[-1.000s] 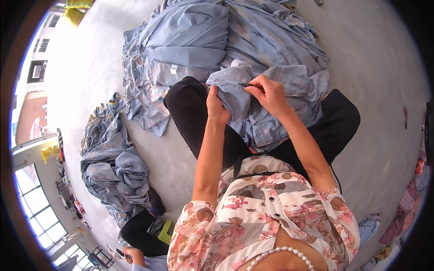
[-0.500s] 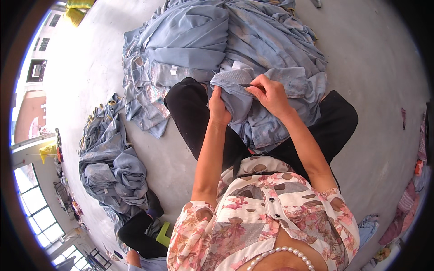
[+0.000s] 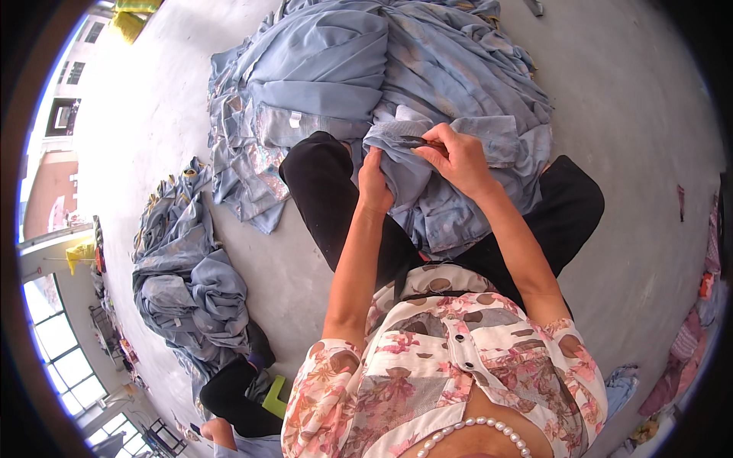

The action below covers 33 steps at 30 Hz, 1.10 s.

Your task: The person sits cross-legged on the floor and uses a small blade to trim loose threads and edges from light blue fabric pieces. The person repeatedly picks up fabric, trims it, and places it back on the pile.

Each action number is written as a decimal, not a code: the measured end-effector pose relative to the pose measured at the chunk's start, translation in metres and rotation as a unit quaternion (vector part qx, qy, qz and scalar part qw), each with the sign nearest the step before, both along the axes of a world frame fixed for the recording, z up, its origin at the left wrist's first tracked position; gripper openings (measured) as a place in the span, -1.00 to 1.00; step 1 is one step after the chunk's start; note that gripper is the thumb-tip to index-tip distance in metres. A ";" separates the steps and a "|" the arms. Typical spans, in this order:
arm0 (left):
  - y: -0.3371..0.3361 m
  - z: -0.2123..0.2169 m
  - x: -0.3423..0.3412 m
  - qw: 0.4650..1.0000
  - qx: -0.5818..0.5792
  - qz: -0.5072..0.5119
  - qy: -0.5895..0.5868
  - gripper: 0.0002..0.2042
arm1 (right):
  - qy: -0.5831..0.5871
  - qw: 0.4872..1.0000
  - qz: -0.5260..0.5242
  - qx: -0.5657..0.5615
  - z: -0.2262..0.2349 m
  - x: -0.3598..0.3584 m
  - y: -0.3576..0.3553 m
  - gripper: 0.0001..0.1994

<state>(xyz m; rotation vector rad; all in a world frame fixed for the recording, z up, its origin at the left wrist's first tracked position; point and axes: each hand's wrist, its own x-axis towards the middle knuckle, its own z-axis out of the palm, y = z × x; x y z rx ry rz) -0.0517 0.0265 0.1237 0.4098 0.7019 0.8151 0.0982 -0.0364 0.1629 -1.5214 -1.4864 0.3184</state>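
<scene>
Two hands work blue garment on lap: left hand bunches fabric taut, right hand pinches small dark tool w/ fingertips.

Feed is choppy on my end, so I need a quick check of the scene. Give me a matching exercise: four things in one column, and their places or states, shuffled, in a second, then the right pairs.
Things:
1. left hand
2. right hand
3. small dark tool
4. heap of blue garments

Places or states:
A. lying on the floor at the person's left, away from both hands
B. pinched in fingertips, against the blue cloth
C. gripping a fold of the blue garment on the lap
D. holding the tool, above the lap

Pairs: 1-C, 2-D, 3-B, 4-A
</scene>
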 end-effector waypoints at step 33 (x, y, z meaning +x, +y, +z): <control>-0.008 -0.007 0.000 0.995 0.060 -0.081 0.021 -0.62 | 0.095 0.992 0.048 -0.072 0.014 -0.007 0.005 -0.79</control>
